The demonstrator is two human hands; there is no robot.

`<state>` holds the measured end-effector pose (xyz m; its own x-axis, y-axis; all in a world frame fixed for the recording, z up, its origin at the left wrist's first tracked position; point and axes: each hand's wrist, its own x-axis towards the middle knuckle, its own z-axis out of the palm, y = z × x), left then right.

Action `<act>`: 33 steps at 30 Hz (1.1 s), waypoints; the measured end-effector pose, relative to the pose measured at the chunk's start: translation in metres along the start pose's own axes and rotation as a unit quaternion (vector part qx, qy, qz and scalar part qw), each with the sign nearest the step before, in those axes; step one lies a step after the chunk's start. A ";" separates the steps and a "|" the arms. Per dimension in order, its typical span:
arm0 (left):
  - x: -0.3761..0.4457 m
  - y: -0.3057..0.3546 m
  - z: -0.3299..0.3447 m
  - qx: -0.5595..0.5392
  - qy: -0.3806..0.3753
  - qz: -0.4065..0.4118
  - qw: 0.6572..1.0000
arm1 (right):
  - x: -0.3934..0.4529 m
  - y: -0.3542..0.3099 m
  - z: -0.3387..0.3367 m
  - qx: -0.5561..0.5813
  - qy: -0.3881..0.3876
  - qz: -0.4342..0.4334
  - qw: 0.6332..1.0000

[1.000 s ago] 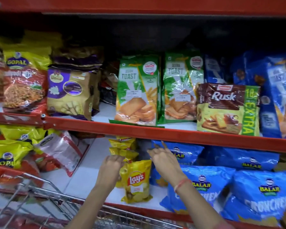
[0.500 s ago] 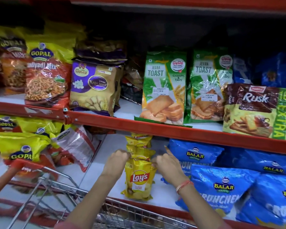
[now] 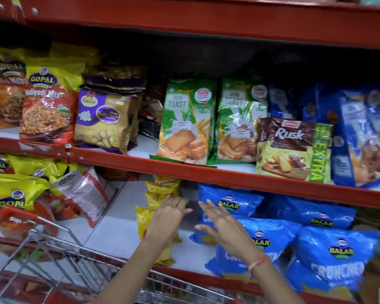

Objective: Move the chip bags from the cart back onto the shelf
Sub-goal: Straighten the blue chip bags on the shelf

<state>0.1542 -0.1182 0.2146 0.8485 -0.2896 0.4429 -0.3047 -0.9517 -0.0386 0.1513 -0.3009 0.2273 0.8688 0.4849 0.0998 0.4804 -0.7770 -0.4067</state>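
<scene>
Yellow chip bags [image 3: 157, 197] upright on shelf [image 3: 116, 235], label apparently hidden.

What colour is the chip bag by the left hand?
Yellow chip bag, seen in the head view, beside the left hand.

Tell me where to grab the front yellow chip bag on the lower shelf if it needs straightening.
Judging by its pose, pinch the yellow chip bag at its upper side edges, coming from the front over the cart. It stands upright facing out, with the left hand covering its face and blue bags crowding its right.
</scene>
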 end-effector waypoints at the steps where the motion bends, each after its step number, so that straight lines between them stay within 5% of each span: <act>1: 0.007 0.014 -0.002 -0.011 -0.006 0.011 1.000 | -0.008 0.010 -0.009 0.003 0.007 0.008 1.000; 4: 0.023 0.051 -0.002 -0.025 -0.005 0.043 0.999 | -0.029 0.047 -0.036 -0.049 0.017 0.047 0.998; 11: 0.042 0.089 0.017 -0.062 -0.135 0.000 0.989 | -0.068 0.126 -0.068 -0.181 0.031 0.186 0.965; 24: 0.028 0.044 -0.017 0.004 -0.158 -0.019 0.987 | -0.049 0.088 -0.039 -0.134 0.062 0.170 0.974; 28: 0.032 0.057 -0.007 -0.013 -0.104 -0.034 0.994 | -0.060 0.102 -0.050 -0.089 0.080 0.147 0.982; 33: 0.049 0.131 0.002 -0.019 0.000 0.051 0.999 | -0.103 0.155 -0.077 -0.117 0.092 0.170 0.974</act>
<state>0.1570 -0.2571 0.2292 0.8120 -0.3844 0.4391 -0.4054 -0.9128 -0.0493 0.1451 -0.5020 0.2238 0.9788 0.1210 0.1655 0.1574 -0.9608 -0.2284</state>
